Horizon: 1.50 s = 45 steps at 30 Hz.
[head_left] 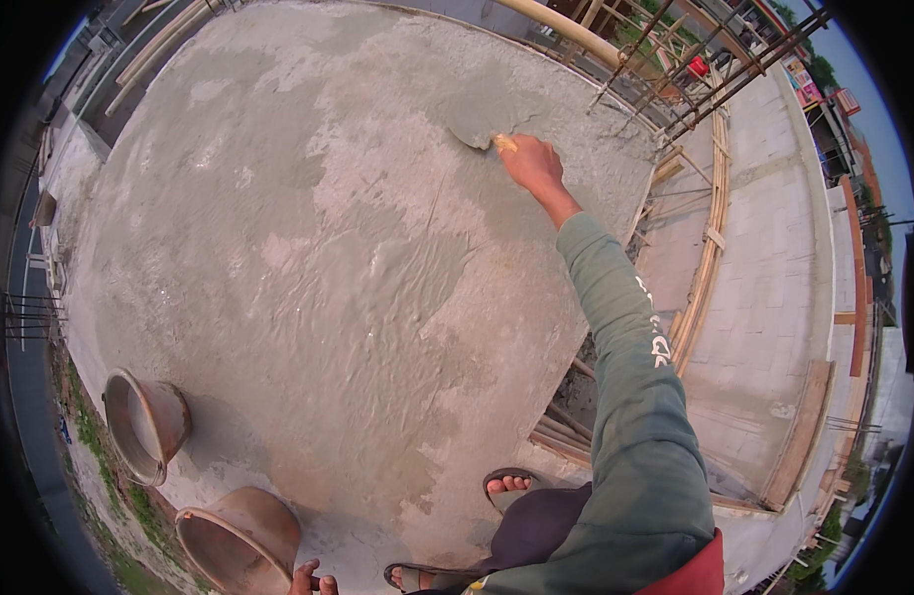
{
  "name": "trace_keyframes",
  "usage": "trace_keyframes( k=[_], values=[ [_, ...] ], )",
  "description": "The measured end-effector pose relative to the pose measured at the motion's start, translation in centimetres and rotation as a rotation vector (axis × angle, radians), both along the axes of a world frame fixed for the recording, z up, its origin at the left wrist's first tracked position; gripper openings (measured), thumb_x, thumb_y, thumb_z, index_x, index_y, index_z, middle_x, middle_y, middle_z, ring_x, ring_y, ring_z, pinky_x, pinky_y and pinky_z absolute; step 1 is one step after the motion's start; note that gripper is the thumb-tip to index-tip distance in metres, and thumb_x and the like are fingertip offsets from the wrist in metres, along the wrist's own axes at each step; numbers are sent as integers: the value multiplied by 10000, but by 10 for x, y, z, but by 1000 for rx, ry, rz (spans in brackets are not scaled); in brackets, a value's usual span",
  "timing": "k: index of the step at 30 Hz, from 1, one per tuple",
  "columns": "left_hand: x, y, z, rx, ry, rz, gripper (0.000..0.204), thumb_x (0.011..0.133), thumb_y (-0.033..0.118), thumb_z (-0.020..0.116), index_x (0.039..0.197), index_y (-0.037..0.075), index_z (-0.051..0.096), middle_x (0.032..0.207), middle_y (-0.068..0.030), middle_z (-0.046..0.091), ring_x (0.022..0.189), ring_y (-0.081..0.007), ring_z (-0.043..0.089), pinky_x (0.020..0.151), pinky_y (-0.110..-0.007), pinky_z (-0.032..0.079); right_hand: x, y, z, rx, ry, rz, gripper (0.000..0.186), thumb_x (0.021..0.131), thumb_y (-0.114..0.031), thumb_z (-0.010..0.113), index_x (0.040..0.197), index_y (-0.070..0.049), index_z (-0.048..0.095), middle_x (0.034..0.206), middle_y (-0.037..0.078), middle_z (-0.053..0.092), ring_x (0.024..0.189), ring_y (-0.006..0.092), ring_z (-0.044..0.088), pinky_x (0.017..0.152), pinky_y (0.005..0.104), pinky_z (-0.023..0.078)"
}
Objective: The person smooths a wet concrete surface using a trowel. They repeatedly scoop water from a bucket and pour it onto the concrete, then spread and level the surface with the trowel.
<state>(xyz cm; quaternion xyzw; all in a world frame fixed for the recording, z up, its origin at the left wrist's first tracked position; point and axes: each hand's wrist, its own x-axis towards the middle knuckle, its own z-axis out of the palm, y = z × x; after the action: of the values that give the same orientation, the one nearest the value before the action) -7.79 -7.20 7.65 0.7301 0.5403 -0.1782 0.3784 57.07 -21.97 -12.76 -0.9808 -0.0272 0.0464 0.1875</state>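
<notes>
My right hand (535, 167) is closed around the light wooden handle of a trowel (473, 124), arm stretched far forward. The trowel's blade, smeared with grey cement, lies against the wet slab (358, 288) near its far right part. At the lower edge, only some fingers of my left hand (314, 579) show, loosely bent and apart, with nothing visible in them. A worn brown bucket (241, 540), tilted with its mouth facing the lower left, is beside those fingers. Another bucket (147, 424) leans on the slab's left edge.
The slab drops off along its right side, where bamboo poles (713, 198) and a pale block wall (774, 228) lie below. Rusty rebar (734, 84) sticks up at the far right corner. My sandalled foot (506, 484) stands near the slab's right edge. Grass (105, 476) lies below at left.
</notes>
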Motion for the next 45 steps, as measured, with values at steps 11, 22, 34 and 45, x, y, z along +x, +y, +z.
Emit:
trace_keyframes(
  k=[11, 22, 34, 45],
  values=[
    [1, 11, -15, -21, -33, -56, 372, 979, 179, 596, 1301, -6, 565, 1249, -210, 603, 1168, -314, 546, 1017, -434, 415, 36, -78, -1, -87, -174, -15, 298, 876, -337, 661, 1058, -110, 724, 1032, 198, 711, 975, 399, 681, 827, 489, 552],
    [14, 13, -12, -28, -74, -192, 367, 980, 188, 587, 1300, 7, 576, 1182, -199, 636, 1077, -314, 584, 944, -426, 455, 0, -87, -7, -111, -164, 387, 272, 881, -294, 635, 1068, -112, 713, 969, 200, 714, 912, 385, 696, 776, 482, 561],
    [2, 16, -11, -138, -35, -126, 385, 985, 230, 593, 1327, 57, 569, 1194, -174, 603, 1037, -296, 569, 917, -432, 461, -111, -107, 5, 11, 6, 447, 300, 877, -241, 629, 1108, -55, 676, 832, 232, 694, 774, 417, 688, 683, 508, 537],
    [-11, 21, -9, -108, -168, -303, 417, 963, 238, 608, 1321, 28, 568, 1046, -151, 599, 952, -270, 561, 868, -412, 468, -211, -175, 10, 2, -115, -11, 326, 871, -278, 633, 1125, -74, 658, 821, 261, 676, 806, 466, 660, 694, 549, 512]
  ],
)
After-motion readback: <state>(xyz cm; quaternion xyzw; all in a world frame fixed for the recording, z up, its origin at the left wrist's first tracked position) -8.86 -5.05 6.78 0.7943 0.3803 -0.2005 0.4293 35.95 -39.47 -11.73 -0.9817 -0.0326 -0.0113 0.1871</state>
